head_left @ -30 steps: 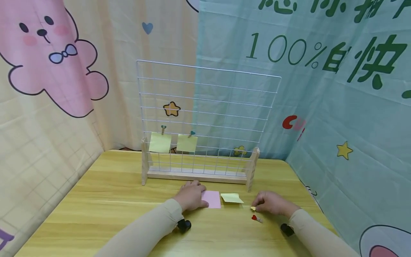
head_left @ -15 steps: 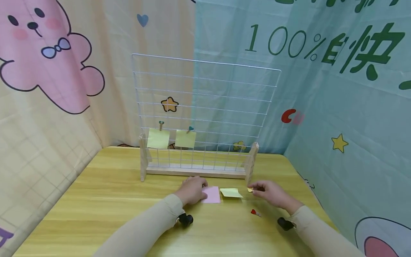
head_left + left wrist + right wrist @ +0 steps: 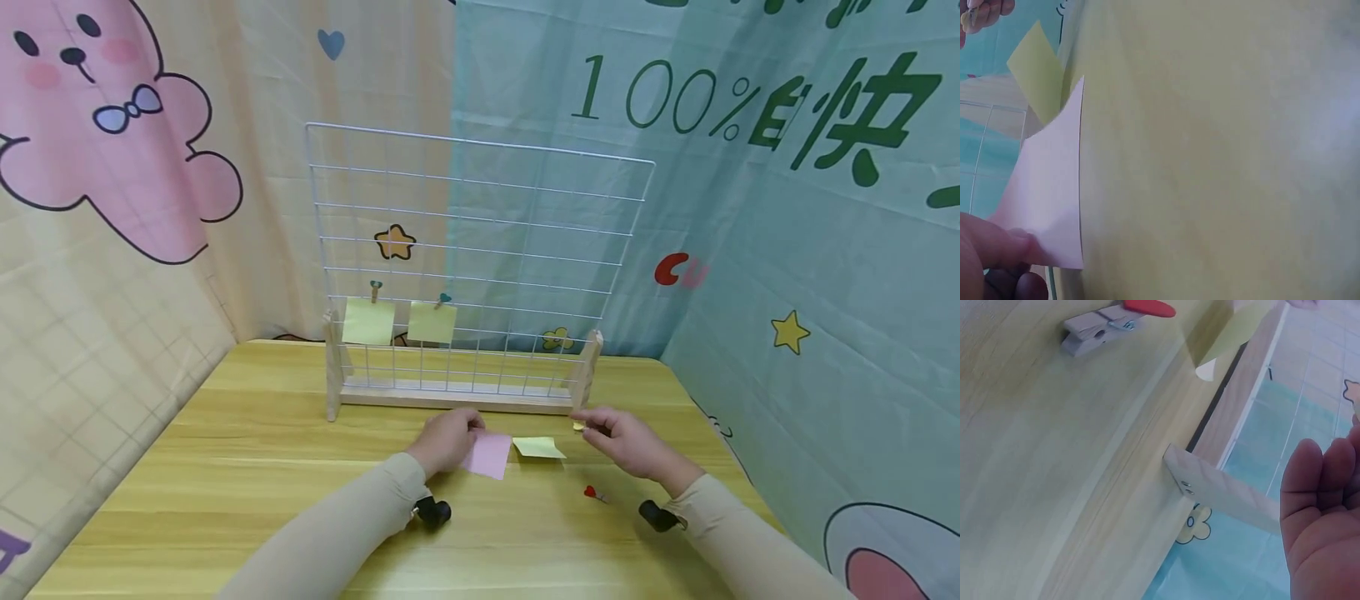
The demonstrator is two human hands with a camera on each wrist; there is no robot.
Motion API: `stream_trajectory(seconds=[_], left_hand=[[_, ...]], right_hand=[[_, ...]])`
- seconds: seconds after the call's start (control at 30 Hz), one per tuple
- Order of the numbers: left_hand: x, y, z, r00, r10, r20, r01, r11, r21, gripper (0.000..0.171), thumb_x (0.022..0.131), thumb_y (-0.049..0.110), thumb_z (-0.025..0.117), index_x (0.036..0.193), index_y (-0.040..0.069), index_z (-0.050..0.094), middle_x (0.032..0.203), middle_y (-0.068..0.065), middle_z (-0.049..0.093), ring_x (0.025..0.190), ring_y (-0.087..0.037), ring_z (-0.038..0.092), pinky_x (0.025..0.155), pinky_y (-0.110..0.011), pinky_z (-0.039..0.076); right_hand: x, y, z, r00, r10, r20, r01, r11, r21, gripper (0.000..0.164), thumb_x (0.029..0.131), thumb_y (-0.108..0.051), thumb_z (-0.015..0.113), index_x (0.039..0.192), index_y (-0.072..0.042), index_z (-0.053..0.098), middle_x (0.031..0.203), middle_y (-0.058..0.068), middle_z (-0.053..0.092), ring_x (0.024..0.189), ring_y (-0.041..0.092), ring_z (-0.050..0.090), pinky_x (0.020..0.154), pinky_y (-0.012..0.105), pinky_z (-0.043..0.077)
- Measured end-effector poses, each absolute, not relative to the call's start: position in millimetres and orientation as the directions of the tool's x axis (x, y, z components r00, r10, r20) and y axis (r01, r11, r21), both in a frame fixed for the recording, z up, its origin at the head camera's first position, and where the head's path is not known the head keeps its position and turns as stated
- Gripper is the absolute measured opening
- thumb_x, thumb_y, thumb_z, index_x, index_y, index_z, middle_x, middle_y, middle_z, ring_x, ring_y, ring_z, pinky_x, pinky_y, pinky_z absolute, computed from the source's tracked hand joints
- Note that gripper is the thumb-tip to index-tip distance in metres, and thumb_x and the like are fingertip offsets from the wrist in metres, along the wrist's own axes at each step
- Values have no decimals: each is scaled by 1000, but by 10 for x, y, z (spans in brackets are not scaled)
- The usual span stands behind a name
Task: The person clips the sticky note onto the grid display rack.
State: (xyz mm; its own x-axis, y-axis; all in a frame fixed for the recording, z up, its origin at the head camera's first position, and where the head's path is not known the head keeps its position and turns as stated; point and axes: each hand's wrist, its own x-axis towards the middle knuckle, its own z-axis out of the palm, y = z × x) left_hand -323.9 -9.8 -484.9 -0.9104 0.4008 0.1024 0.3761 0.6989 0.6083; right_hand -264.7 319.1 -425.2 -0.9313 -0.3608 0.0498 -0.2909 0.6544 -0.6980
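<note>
Your left hand point(image 3: 447, 440) pinched the pink note point(image 3: 489, 455) at one edge, your right hand point(image 3: 628, 442) the yellow clip point(image 3: 578, 427)! The note, between your hands, looked light, floppy, easily creased: an edge grip suited it.

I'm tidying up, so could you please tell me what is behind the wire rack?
Behind the wire rack, the tabletop and a curtain printed with an orange star show; two clipped yellow notes hide what's directly behind them.

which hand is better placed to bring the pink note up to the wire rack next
Probably the left hand: it pinches the pink note in front of the wire rack, while the right hand holds a small yellow item farther right.
</note>
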Motion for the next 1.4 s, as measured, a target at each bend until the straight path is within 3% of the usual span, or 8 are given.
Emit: stream_trajectory(seconds=[0.13, 0.27, 0.4, 0.63, 0.77, 0.93, 1.17, 1.4], left_hand=[[-3261, -148, -4824, -915, 391, 103, 350, 639, 685, 10, 104, 11, 63, 108, 16, 71, 109, -2, 72, 95, -16, 62, 91, -41, 54], [-3260, -218, -4771, -904, 417, 92, 335, 560, 758, 13, 103, 8, 63, 113, 13, 70, 111, -4, 70, 97, -17, 61, 86, -35, 54], [-3250, -289, -4686, -886, 452, 107, 341, 477, 810, 14, 103, 6, 64, 114, 10, 69, 109, -5, 68, 97, -18, 60, 85, -34, 53], [-3277, -352, -4535, -877, 459, 140, 338, 384, 859, 10, 106, 10, 62, 110, 12, 71, 107, -1, 69, 97, -15, 60, 87, -33, 54], [-3285, -367, -4433, -897, 414, 154, 317, 361, 877, 12, 108, 15, 61, 109, 15, 72, 106, -1, 70, 94, -16, 59, 82, -32, 51], [-3296, -372, -4310, -915, 363, 175, 308, 349, 885, 14, 109, 17, 59, 111, 16, 73, 111, -2, 71, 99, -17, 62, 86, -33, 53], [-3358, -365, -4150, -931, 309, 194, 300, 346, 889, 25, 107, 18, 62, 130, 14, 70, 115, -3, 70, 100, -18, 64, 82, -33, 56], [-3467, -318, -3959, -933, 243, 264, 331, 299, 895, 22, 105, 14, 66, 126, 10, 70, 113, -6, 71, 102, -20, 64, 86, -32, 54]], right_hand=[[-2639, 3153, -4229, -933, -354, 66, -291, 633, -718, 31, 109, -10, 56, 137, -1, 65, 136, 29, 64, 106, 19, 68, 79, 23, 57], [-2626, 3101, -4206, -936, -340, 92, -294, 610, -735, 26, 107, -7, 57, 131, 2, 65, 123, 25, 68, 92, 10, 62, 73, 23, 54], [-2607, 3058, -4181, -938, -329, 110, -299, 608, -735, 27, 107, -5, 55, 132, 4, 63, 107, 18, 67, 79, 10, 54, 65, 24, 48], [-2609, 3036, -4164, -929, -344, 139, -337, 626, -703, 28, 108, -5, 54, 134, 0, 65, 124, 19, 69, 94, 5, 62, 75, 25, 55], [-2613, 2995, -4136, -929, -336, 152, -339, 615, -712, 26, 107, -3, 56, 132, -1, 65, 106, 11, 68, 83, 5, 57, 71, 24, 52], [-2624, 2911, -4076, -936, -312, 161, -325, 600, -731, 24, 104, -2, 61, 127, -2, 66, 87, 6, 56, 71, 10, 45, 62, 25, 42], [-2700, 2780, -3991, -946, -278, 168, -305, 581, -755, 23, 103, -4, 64, 126, 0, 65, 112, 16, 71, 90, 14, 65, 73, 24, 56], [-2811, 2639, -3854, -959, -228, 166, -266, 538, -800, 25, 101, -3, 68, 124, 3, 64, 104, 15, 73, 89, 21, 69, 75, 29, 61]])
